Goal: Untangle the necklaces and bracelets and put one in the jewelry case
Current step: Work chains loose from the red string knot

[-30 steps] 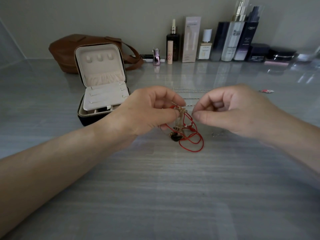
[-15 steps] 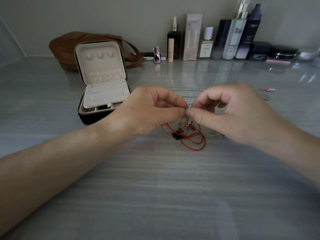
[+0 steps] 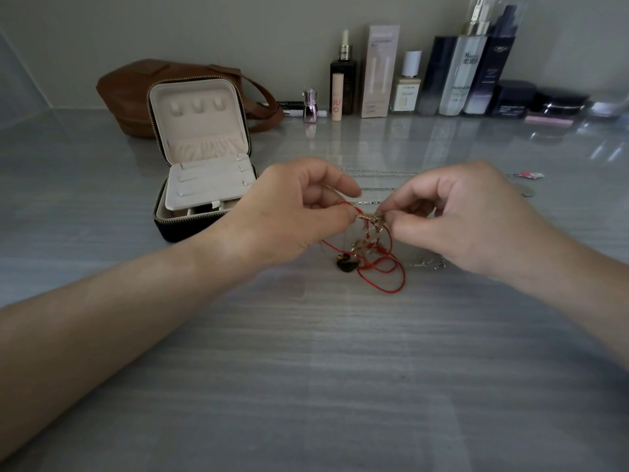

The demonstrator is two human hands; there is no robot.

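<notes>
Pinching a thin gold chain (image 3: 368,216) taut between them, the left hand (image 3: 292,212) and right hand (image 3: 456,216) have thumbs and forefingers closed narrow on it. A red cord (image 3: 394,277) and a black swan pendant (image 3: 347,262) trail below the fingertips. Pulling harder could tighten the snarl or snap links. The open cream-lined jewelry case (image 3: 200,185) sits beyond the left knuckles.

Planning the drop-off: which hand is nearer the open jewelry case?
Left. The left hand is just right of the jewelry case, close to its front corner. The right hand is farther right, beyond the red cord tangle that both hands pinch.
</notes>
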